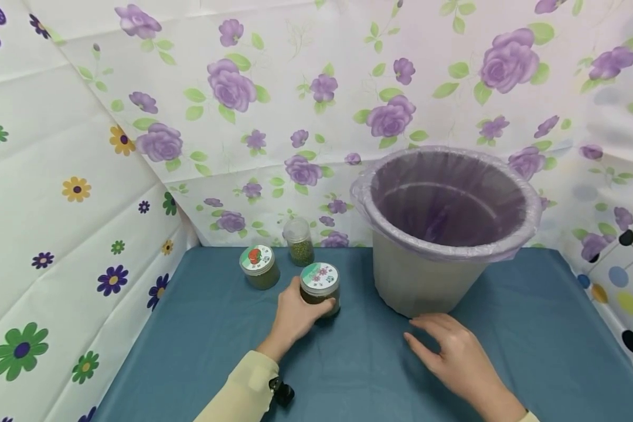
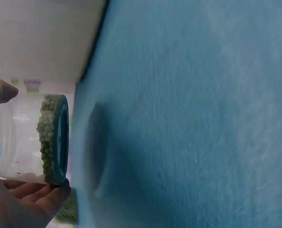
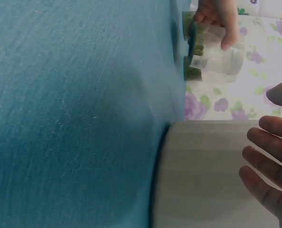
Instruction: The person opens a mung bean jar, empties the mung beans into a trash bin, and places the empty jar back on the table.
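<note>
My left hand (image 1: 297,313) grips a clear jar (image 1: 320,285) around its sides, thumb at the front. Its top carries a round white-and-green label with pink flowers. In the left wrist view, a layer of green beans (image 2: 47,137) lies at the jar's bottom, and its underside shows just off the tabletop. My right hand (image 1: 456,354) holds nothing; its fingers are spread apart in the right wrist view, beside the pale bucket (image 1: 419,281). Left of the gripped jar stands another jar (image 1: 260,269) with a red picture on top. A clear jar of green beans (image 1: 300,249) stands behind.
A translucent purple bag (image 1: 448,231) lines the bucket and folds over its rim. Blue cloth (image 1: 348,369) covers the table. Flowered sheets (image 1: 274,117) hang behind and at the left. A small black device (image 1: 283,391) sits at my left wrist.
</note>
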Tool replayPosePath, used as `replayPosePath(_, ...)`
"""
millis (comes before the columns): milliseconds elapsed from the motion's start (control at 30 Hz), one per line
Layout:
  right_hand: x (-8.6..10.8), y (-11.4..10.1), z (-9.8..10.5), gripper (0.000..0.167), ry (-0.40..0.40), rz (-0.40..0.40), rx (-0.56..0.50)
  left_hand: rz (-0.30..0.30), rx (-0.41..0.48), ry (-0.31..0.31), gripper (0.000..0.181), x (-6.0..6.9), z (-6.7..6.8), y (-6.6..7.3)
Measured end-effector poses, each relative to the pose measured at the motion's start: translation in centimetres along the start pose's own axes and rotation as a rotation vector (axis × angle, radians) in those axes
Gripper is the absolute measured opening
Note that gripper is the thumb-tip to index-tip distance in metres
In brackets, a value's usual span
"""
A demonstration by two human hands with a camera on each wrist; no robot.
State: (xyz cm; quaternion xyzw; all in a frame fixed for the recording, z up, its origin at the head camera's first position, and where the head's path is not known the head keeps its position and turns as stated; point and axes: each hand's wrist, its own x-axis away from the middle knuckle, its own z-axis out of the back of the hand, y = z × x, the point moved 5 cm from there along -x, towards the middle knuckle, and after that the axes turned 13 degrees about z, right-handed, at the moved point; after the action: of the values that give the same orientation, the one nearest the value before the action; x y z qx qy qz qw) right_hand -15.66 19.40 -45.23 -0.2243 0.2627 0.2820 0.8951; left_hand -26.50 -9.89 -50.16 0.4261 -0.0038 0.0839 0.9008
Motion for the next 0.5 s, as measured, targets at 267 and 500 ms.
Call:
replayPosePath(267,-0.6,-0.3,-0.4,0.032,0.008,0.013,-0.012,-0.178,-0.058,-0.030,0.076,3.0,-0.2,2.6)
replayPosePath(500,-2.1,-1.0,-0.8,0.058,-0.025,-0.038,-0.062,-0.276,-0.110,-0.014,0.081,5.2,-0.3,4.4)
